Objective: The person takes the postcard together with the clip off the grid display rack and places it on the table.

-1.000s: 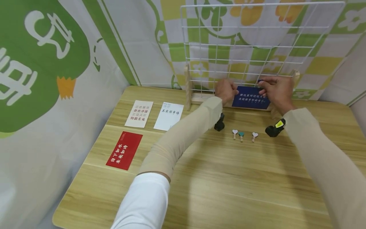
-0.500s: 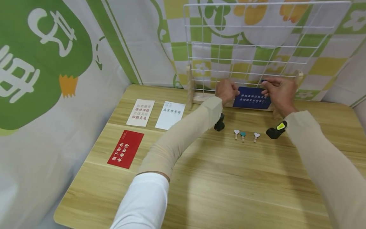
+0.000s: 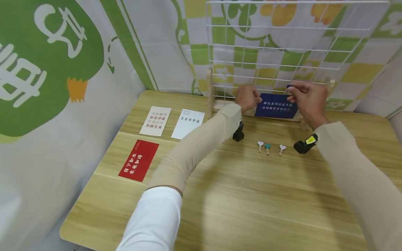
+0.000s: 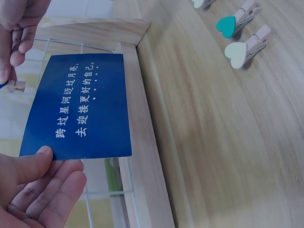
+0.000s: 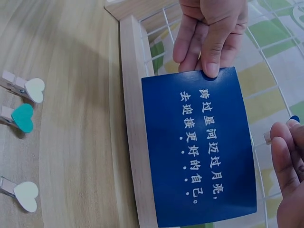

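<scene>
At the foot of the white wire grid [image 3: 248,65], my left hand [image 3: 248,97] pinches a dark blue card [image 3: 275,107] by its left edge, thumb on the printed face. White characters run across the card, which stands in front of the lowest wires. Between thumb and fingers, my right hand [image 3: 310,101] pinches a small wooden clothespin [image 4: 18,86] with a blue top, beside the card's upper right corner. Whether its jaws touch a wire or the card I cannot tell. Three heart-topped clothespins, two whitish and one green [image 5: 23,118], lie on the table before the grid.
A wooden stand [image 3: 210,89] holds the grid upright near the table's back edge. Two pale cards, one cream [image 3: 155,121] and one white [image 3: 185,127], and a red card [image 3: 139,160] lie at the table's left. A patterned cloth hangs behind the grid.
The head view has shifted a little. My right hand with the clothespin has drawn slightly right, uncovering the end of the card's text. My left hand keeps its hold on the card.
</scene>
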Available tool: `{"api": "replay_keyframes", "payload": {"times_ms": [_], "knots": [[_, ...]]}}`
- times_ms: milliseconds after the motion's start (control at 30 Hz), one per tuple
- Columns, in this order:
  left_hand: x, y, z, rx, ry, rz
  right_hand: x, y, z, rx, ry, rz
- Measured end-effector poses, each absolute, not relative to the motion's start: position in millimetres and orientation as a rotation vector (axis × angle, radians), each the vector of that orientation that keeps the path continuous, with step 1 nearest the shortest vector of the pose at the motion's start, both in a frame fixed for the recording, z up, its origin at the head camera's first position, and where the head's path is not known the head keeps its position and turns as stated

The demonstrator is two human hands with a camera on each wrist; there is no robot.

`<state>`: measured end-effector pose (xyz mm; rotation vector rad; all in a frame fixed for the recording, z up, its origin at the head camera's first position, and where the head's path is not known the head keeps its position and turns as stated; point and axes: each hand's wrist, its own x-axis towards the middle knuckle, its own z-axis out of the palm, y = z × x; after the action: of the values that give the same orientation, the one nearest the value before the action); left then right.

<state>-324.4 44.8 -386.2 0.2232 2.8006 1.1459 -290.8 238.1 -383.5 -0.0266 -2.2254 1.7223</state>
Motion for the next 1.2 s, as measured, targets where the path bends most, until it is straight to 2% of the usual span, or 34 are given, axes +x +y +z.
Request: {"api": "replay_keyframes", "payload": {"times_ms": [700,1200], "knots": [[-306,-30,-369,0.082,2.521,1.551,-268,229,-377,-0.046,-2.29,1.72],[-283,-99,-360,-0.199,2.364,1.709,-252,237,-387,0.006,-2.391,1.64]]}}
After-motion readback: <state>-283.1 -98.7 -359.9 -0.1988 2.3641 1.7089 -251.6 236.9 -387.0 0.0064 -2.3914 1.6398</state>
